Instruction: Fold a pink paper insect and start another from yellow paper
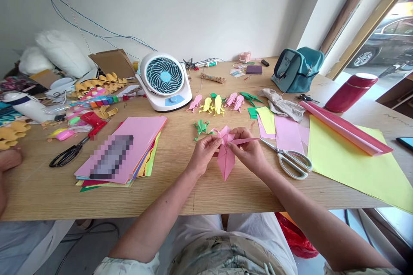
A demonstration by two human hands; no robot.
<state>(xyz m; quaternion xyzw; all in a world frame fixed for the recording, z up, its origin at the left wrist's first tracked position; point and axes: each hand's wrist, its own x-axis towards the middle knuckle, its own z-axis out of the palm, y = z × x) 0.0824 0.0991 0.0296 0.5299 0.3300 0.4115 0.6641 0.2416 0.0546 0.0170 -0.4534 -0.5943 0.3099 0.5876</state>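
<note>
A pink folded paper (226, 160) is held between both hands above the wooden table, its wide pointed end toward me and a thin strip sticking out to the right. My left hand (205, 153) pinches its upper left side. My right hand (248, 151) grips the upper right side, fingers closed by the strip. Behind my left hand sits a green folded frog (201, 127). Further back stand several pink and yellow folded figures (218, 105). White-handled scissors (293, 163) lie right of my right hand.
A stack of coloured paper (142, 137) and black-handled scissors (69, 153) lie left. A fan (165, 81) stands behind. Yellow sheets (358, 167), a pink roll (348, 131), a red bottle (351, 93) and a teal bag (298, 71) are right. Another person's hand (9, 159) rests far left.
</note>
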